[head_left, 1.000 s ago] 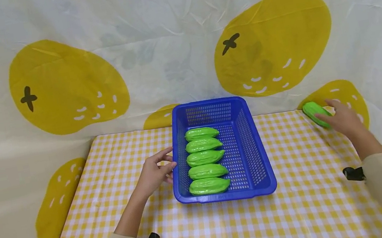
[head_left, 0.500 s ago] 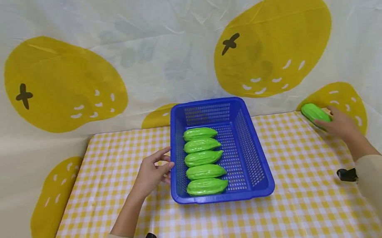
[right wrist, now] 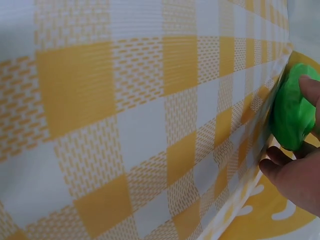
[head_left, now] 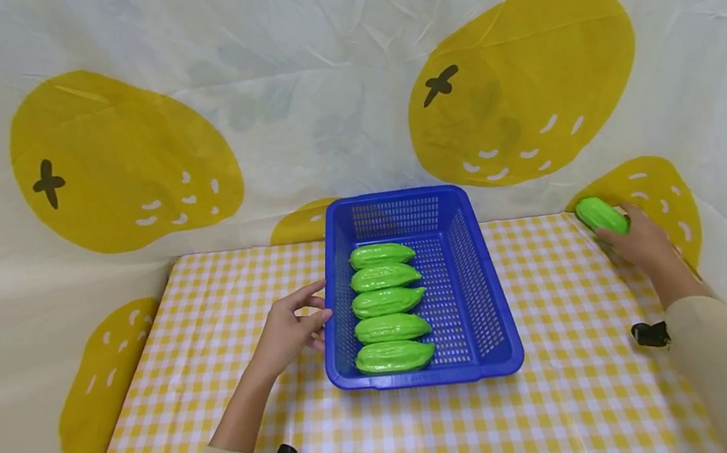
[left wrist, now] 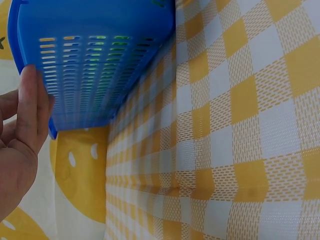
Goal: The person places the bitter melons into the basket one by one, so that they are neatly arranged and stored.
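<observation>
In the head view, a blue plastic basket [head_left: 453,373] holds several glossy green ridged gourds [head_left: 387,303], lined up in a column along its left side. The fingers of my left hand [head_left: 286,337] touch the basket's left rim from outside; in the left wrist view they lie fairly straight against its wall. At the table's back right corner lies another green ridged gourd [head_left: 600,214]. My right hand [head_left: 643,240] grips its near end, thumb on one side and fingers on the other. In the right wrist view the gourd [right wrist: 295,107] appears partly hidden by the thumb.
A yellow-and-white checked cloth [head_left: 463,434] covers the table. Behind it hangs a pale curtain [head_left: 318,42] printed with large yellow fruit, close to the basket's back rim and the right-hand gourd. The basket's right half shows bare mesh floor.
My right hand has come down and inward around the gourd at the back right, its fingers closing about the near end. My left hand stays at the basket's rim.
</observation>
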`<state>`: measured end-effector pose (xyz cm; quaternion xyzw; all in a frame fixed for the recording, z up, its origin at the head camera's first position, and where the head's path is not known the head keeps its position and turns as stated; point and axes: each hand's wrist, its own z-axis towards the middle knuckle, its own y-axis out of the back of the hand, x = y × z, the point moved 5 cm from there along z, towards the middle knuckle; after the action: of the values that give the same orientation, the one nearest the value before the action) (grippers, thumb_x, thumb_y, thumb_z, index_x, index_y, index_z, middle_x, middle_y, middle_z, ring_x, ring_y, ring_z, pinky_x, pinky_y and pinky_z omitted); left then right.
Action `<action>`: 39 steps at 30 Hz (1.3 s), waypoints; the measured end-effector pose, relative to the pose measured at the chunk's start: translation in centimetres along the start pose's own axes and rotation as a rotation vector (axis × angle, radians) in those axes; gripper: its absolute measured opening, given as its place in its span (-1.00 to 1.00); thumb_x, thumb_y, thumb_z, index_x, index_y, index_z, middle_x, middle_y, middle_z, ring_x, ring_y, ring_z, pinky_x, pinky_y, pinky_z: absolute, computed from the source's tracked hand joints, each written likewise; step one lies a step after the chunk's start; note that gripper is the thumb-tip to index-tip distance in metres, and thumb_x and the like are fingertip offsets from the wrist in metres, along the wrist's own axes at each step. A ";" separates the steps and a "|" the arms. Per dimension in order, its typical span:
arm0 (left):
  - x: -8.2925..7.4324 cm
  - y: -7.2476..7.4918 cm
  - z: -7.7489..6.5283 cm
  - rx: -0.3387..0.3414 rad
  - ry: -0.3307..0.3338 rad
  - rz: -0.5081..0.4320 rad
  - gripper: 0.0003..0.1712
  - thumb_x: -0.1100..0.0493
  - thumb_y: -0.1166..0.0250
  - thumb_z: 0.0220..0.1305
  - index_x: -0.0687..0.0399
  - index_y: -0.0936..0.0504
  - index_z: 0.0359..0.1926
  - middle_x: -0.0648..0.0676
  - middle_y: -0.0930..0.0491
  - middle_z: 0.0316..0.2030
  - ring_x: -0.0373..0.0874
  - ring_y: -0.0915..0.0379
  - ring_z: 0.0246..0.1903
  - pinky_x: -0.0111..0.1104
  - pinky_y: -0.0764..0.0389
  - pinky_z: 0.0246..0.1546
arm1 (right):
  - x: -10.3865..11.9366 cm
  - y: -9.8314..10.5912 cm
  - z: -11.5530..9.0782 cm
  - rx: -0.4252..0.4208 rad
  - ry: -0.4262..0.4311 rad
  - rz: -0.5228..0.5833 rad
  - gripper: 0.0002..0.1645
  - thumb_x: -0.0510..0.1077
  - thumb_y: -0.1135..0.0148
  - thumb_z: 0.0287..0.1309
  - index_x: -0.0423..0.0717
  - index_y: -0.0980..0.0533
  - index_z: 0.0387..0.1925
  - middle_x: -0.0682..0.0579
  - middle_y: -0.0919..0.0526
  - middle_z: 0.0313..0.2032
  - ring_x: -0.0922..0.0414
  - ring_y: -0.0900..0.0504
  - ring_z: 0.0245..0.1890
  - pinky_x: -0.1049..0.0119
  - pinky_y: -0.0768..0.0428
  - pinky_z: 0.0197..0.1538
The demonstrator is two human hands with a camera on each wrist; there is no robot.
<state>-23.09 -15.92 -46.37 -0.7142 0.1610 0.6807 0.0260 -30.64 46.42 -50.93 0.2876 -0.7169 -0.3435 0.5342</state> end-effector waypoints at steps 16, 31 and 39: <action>0.0 -0.2 -0.1 0.007 -0.006 0.005 -0.35 0.38 -0.30 0.41 0.19 -0.41 0.48 0.36 -0.55 0.01 -0.10 -0.67 -0.51 0.16 -0.80 -0.41 | 0.0 0.0 -0.4 -0.052 0.076 -0.049 -0.04 0.20 0.12 0.59 -0.33 0.17 0.61 -0.62 -0.07 0.43 -0.57 -0.17 0.30 -0.52 -0.35 0.13; -0.1 -0.1 0.1 0.017 -0.018 0.005 -0.37 0.37 -0.29 0.42 0.15 -0.43 0.47 0.40 -0.54 0.04 -0.10 -0.66 -0.50 -0.08 -0.86 -0.48 | 1.8 0.8 -2.6 -0.084 0.169 -0.028 -0.17 0.03 -0.02 0.57 -0.39 -0.01 0.56 -0.61 -0.19 0.36 -0.51 -0.27 0.23 -0.50 -0.37 0.10; 0.1 0.0 0.0 0.029 -0.022 -0.008 -0.36 0.37 -0.30 0.42 0.18 -0.40 0.48 0.40 -0.53 0.05 -0.11 -0.67 -0.50 -0.10 -0.86 -0.49 | 3.3 0.7 -3.7 -0.093 0.232 0.004 -0.20 -0.02 -0.11 0.55 -0.38 -0.08 0.54 -0.57 -0.23 0.36 -0.49 -0.29 0.21 -0.46 -0.38 0.08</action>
<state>-23.13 -15.96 -46.47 -0.7069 0.1675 0.6860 0.0406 -28.03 43.58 -47.76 0.2988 -0.6343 -0.3397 0.6269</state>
